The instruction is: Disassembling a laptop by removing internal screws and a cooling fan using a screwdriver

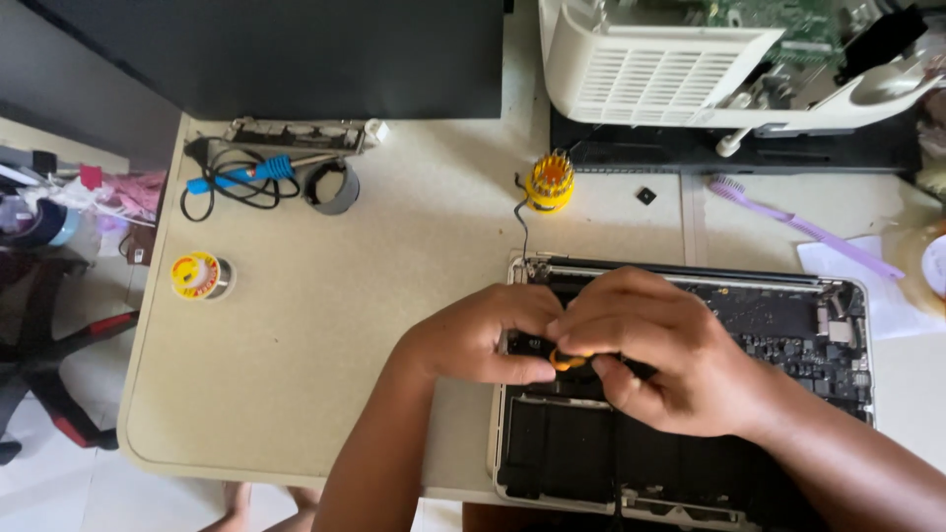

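Observation:
An opened silver laptop (838,325) lies bottom-up on the beige table, its circuit board and black battery cells exposed. My left hand (483,335) and my right hand (650,345) meet over its left inner part. Both pinch a small tool with an orange handle (565,360), which shows between the fingers. The tool's tip is hidden under my right hand.
A yellow round screwdriver-bit holder (549,183) stands behind the laptop. A solder spool (200,276), a blue-handled soldering iron (241,177) with black cord and a tape roll (332,187) lie at the left. A purple toothbrush (798,225) and a dismantled white device (670,69) sit at the back right.

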